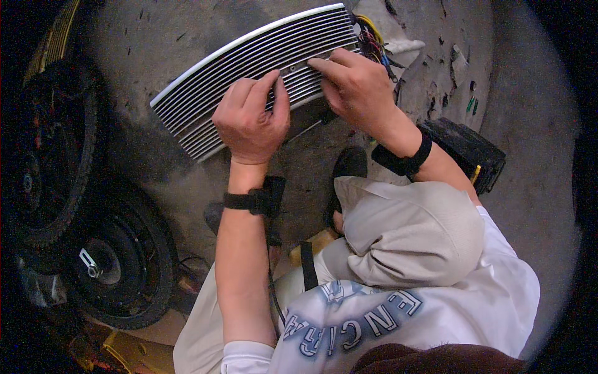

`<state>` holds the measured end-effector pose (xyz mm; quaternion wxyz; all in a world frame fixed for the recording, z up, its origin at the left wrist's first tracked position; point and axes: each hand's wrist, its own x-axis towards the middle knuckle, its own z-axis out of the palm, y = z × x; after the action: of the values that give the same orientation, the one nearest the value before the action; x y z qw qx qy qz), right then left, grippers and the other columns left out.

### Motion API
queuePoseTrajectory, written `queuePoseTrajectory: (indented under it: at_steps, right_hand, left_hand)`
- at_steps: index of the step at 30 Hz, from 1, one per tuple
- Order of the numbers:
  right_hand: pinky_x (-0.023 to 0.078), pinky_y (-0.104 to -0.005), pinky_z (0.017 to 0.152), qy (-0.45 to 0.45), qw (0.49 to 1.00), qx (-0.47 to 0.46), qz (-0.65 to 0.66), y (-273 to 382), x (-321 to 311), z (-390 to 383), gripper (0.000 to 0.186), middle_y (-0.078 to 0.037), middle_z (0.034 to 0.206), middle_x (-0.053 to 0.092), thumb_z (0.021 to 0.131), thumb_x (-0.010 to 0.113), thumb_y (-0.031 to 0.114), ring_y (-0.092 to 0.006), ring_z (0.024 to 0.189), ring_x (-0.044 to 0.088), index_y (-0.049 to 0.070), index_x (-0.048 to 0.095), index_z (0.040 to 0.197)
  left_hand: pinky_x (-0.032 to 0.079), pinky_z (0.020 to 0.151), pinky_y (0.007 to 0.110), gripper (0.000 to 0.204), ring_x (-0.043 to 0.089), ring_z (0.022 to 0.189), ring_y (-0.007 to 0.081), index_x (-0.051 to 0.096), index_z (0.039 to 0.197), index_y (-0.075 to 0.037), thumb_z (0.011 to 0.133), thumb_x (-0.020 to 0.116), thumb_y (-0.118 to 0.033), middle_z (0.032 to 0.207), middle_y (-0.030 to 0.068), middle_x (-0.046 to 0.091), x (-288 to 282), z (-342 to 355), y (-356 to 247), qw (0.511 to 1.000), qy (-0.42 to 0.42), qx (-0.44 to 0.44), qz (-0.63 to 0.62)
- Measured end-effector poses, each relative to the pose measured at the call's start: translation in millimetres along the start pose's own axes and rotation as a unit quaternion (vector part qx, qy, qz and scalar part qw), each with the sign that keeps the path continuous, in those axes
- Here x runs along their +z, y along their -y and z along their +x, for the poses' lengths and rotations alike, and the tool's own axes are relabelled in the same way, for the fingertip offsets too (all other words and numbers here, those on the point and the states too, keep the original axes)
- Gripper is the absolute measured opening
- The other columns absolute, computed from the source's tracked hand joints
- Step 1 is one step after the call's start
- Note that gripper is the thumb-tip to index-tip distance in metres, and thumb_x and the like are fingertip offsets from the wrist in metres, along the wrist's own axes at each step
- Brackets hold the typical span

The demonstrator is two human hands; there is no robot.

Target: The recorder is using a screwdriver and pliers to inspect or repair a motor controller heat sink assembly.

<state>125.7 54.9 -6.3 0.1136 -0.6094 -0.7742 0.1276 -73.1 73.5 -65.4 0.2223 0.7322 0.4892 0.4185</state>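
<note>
A long finned metal housing [205, 93] with a white upper edge lies on the concrete floor in front of me. A bundle of coloured wires [374, 43] comes out at its right end. My left hand [252, 115] is over the middle of the fins, thumb and forefinger pinched together; whatever is between the tips is too small to make out. On the right part of the housing rests my right hand [361, 84], its forefinger stretched toward a small round hole or screw [293, 68] in the fins and its thumb apart from it.
Two black wheels with tyres, one lower [118, 255] and one upper [47, 168], stand at the left. A black box [467, 149] with a yellow-handled tool [476, 173] lies by my right forearm. Scraps and a small green item [471, 106] litter the floor at the right.
</note>
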Motion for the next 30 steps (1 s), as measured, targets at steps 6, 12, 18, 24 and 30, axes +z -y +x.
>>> queuePoseTrajectory:
  at_steps: [6,12,18,24,30]
  right_hand:
    - [0.056,-0.0389,0.068,0.003,0.999,0.032,0.038,2,2,-2,0.028,-0.01,0.088,0.066,0.084,0.069,0.003,-0.0315,0.079,0.068,0.008,0.074,0.111]
    - [0.054,-0.0336,0.073,-0.023,0.978,0.075,0.194,-12,-6,-9,0.024,-0.014,0.093,0.071,0.092,0.065,0.002,-0.0251,0.081,0.07,0.003,0.073,0.115]
    - [0.052,-0.0331,0.067,-0.024,0.96,0.091,0.262,-31,-28,-49,0.021,-0.01,0.088,0.067,0.091,0.069,0.001,-0.0208,0.078,0.068,0.002,0.072,0.112]
    - [0.053,-0.0414,0.063,0.114,0.993,-0.01,0.015,-46,-3,-120,0.043,-0.009,0.087,0.062,0.08,0.072,0.006,-0.0312,0.077,0.066,0.011,0.066,0.123]
    - [0.055,-0.0435,0.065,0.16,0.984,0.022,-0.072,-51,25,-124,0.042,-0.009,0.091,0.064,0.083,0.067,0.01,-0.0307,0.083,0.068,0.014,0.064,0.124]
  left_hand:
    - [0.051,0.059,0.038,0.017,0.063,0.066,0.026,0.075,0.095,-0.009,0.078,0.08,-0.007,0.073,0.0057,0.062,0,-1,-3,1.0,0.0,0.0,0.014]
    - [0.052,0.059,0.035,0.013,0.064,0.065,0.0239,0.077,0.095,-0.011,0.083,0.08,-0.008,0.075,0.0063,0.067,-1,-1,-2,0.999,0.001,0.005,0.031]
    - [0.051,0.059,0.037,0.012,0.065,0.065,0.0255,0.077,0.096,-0.01,0.084,0.079,-0.009,0.076,0.0073,0.067,-2,-1,-4,0.999,0.006,0.003,0.036]
    - [0.05,0.058,0.038,0.011,0.064,0.065,0.0268,0.077,0.097,-0.012,0.086,0.079,-0.012,0.076,0.0074,0.066,3,-1,-2,0.999,0.005,0.006,0.051]
    - [0.052,0.06,0.037,0.012,0.066,0.067,0.0264,0.077,0.099,-0.011,0.087,0.078,-0.01,0.079,0.008,0.068,-1,-5,-2,0.999,0.001,-0.01,0.046]
